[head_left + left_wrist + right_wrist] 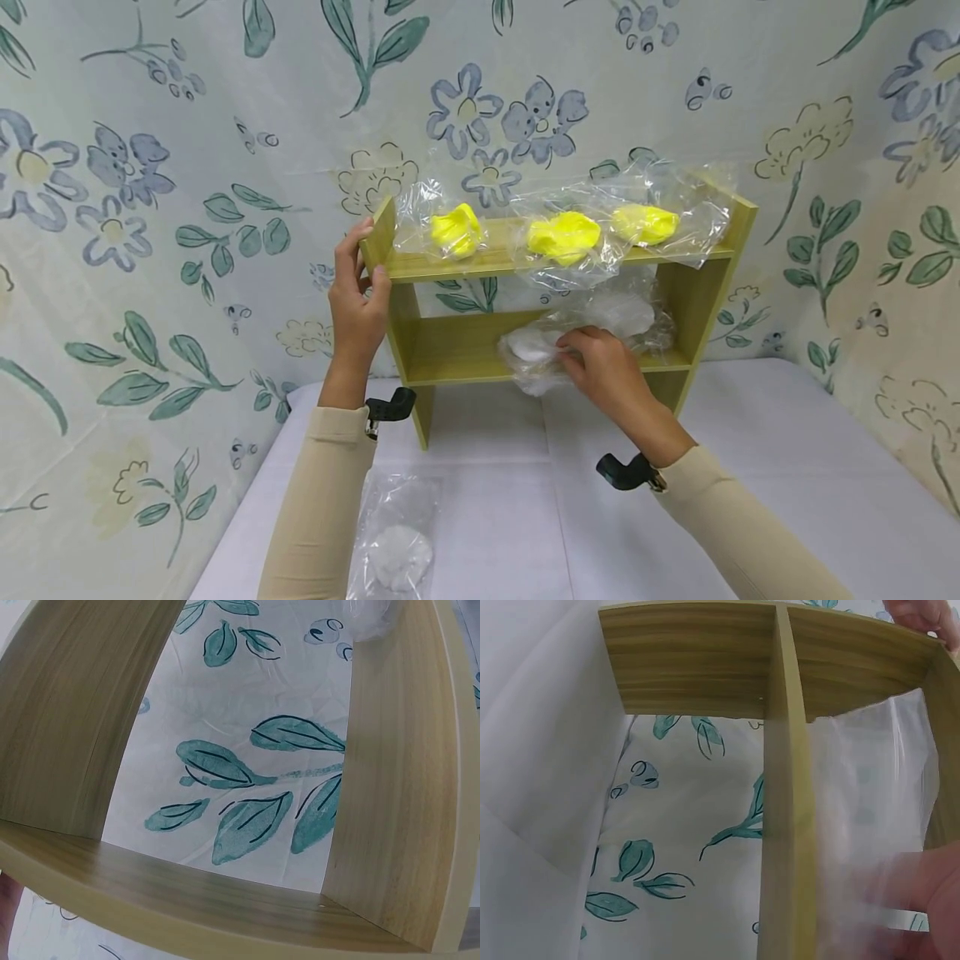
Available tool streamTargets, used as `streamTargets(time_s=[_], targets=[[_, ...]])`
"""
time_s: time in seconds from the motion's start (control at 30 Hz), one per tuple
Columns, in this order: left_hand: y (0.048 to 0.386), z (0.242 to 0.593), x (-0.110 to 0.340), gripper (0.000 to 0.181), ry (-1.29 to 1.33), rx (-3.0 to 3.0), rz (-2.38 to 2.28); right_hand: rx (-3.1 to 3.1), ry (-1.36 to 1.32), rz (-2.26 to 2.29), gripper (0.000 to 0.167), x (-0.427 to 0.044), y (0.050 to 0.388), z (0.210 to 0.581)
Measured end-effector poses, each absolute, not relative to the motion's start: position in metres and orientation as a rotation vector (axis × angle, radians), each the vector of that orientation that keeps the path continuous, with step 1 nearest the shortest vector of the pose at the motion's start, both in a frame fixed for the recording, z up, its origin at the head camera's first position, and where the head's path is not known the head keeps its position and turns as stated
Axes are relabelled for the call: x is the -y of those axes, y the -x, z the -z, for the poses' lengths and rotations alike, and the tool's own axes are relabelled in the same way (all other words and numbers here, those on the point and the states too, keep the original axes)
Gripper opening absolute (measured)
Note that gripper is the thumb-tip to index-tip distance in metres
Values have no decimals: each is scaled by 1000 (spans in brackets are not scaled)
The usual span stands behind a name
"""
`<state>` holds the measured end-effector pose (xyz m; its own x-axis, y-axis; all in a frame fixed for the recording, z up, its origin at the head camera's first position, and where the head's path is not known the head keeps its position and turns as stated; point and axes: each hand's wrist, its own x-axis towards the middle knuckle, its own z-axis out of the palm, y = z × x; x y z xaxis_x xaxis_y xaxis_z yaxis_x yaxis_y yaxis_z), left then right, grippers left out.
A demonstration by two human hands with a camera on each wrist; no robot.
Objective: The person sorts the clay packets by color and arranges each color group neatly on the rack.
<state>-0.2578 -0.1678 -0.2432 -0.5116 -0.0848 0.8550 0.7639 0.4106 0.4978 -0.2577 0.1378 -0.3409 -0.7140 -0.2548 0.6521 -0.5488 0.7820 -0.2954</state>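
Observation:
A two-tier wooden shelf (457,346) stands on the table. My left hand (358,308) grips the upper part of its left side panel, thumb in front and fingers behind. On the middle board, my right hand (611,375) pinches a clear plastic bag with a white lump (531,343) in it. Blurred fingers (915,881) touch that clear bag (874,772) in the right wrist view. Just behind and to the right lies another bagged white lump (626,312). The left wrist view shows the shelf's boards (401,780) and only a sliver of hand.
Three bagged yellow lumps (564,237) lie along the top board. One more bagged white lump (401,557) rests on the white-covered table (495,517), near my left forearm. A flower-patterned cloth (247,100) hangs close behind the shelf.

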Motion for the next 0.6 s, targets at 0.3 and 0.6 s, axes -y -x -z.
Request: streamTargets(time_s=[0.3, 0.6], targets=[[258, 243, 169, 46, 595, 1799, 1221, 2304, -645, -638, 13, -134, 246, 335], [257, 242, 171, 46, 599, 1836, 1211, 2236, -748, -690, 16, -123, 221, 328]])
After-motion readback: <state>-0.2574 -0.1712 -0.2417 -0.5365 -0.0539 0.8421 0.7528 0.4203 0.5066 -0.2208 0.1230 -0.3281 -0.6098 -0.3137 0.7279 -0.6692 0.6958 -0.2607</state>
